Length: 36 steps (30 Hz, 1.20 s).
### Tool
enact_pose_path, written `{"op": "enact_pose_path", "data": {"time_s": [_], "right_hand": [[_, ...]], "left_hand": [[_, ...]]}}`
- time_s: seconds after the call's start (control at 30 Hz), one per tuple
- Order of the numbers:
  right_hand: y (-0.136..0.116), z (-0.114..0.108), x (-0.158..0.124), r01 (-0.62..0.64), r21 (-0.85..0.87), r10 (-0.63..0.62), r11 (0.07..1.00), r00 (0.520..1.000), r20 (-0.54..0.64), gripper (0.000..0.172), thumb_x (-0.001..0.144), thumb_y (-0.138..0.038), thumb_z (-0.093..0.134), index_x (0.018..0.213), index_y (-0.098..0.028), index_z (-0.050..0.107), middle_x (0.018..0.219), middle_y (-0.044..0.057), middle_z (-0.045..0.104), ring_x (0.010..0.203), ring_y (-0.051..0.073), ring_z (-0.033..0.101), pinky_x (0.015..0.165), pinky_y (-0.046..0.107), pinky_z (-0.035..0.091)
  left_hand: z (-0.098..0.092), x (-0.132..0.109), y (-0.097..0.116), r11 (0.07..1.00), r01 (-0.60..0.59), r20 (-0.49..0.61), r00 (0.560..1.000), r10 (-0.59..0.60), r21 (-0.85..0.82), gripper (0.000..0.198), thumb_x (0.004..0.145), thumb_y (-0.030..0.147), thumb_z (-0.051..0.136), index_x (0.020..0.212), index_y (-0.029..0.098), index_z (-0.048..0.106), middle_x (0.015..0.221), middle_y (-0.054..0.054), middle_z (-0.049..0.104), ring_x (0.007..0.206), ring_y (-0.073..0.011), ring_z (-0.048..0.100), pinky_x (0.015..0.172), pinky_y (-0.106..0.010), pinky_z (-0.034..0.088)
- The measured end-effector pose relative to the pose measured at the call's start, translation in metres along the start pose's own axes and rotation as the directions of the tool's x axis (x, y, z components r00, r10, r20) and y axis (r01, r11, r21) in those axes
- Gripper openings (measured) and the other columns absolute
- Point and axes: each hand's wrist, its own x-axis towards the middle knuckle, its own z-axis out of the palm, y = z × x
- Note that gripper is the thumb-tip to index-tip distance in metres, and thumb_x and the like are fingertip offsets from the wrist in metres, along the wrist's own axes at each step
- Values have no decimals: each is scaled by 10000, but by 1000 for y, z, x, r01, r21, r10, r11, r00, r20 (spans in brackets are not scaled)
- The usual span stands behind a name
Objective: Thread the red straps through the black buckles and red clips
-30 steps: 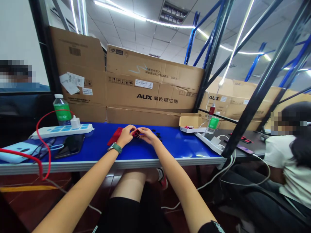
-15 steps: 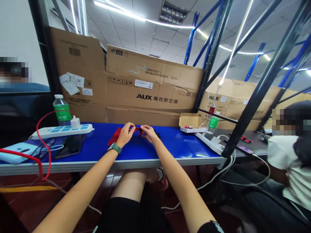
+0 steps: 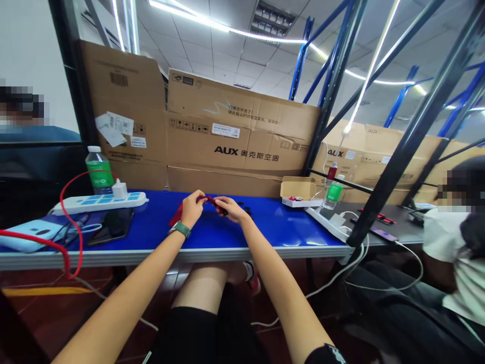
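Above the blue tabletop (image 3: pixel 212 235), my left hand (image 3: pixel 192 210) is closed, thumb and fingers pinching one end of a narrow dark red strip (image 3: pixel 208 199). Its other end runs into my right hand (image 3: pixel 232 210), also closed, where a small black part shows under the fingers. What exactly the strip is, I cannot make out. Partly behind my left wrist lies a flat red piece (image 3: pixel 175 216). Several small black pieces (image 3: pixel 246 207) rest on the table just beyond my right hand.
At left are a power strip (image 3: pixel 98 202), a green-labelled bottle (image 3: pixel 99 169), a phone (image 3: pixel 111 226) and a light blue device (image 3: pixel 28 235). An open small box (image 3: pixel 297 202) stands at the right, near another power strip (image 3: pixel 328 222). Cardboard (image 3: pixel 242 151) walls the back. A person (image 3: pixel 447 237) sits at right.
My right hand has turned and lowered slightly, and more of the red strip shows between the hands. The black pieces beyond it are more visible. The view has shifted a little.
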Motion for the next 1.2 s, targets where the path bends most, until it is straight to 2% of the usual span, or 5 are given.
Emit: {"op": "enact_pose_path", "data": {"time_s": [0.3,0.63,0.8,1.03,1.2], "right_hand": [[12,-10,5,-7,-377,-20,926,997,-69,318,916,-452,600,1112,-201,614,812,-22,573,595,86,436,553,202,369],[12,-2,-4,-11,-982,-209,189,977,-51,408,879,-326,654,1280,-263,610,1225,94,583,1114,259,527,981,385,402],[16,-5,-1,102,-985,-100,141,991,89,399,917,-200,524,1299,-204,641,1260,117,602,1151,244,537,1057,388,361],[16,-2,-2,-168,-976,-94,136,979,-182,526,984,-354,457,1487,-201,450,1595,170,349,1398,369,360,1089,546,327],[7,-17,-10,-515,-848,-236,122,815,-529,467,892,-191,512,1350,-156,596,1474,232,462,1328,383,440,1039,536,360]], "left_hand": [[-6,3,-15,985,84,32,995,-90,151,98,842,291,604,873,209,648,872,-46,713,805,-213,656,764,-300,468],[-2,-14,-22,754,142,69,968,-241,641,187,666,135,604,803,181,723,932,-192,699,1016,-415,556,887,-617,353],[3,-13,-18,730,27,108,985,-137,683,116,656,167,584,677,165,697,722,-191,694,951,-389,583,896,-616,347],[4,-13,-1,742,-8,183,971,-155,671,237,771,211,529,815,146,753,780,-203,729,845,-368,670,906,-578,355],[3,-11,8,831,-116,320,944,-77,544,252,825,232,518,846,227,769,786,-112,761,807,-300,703,820,-410,433]]}}
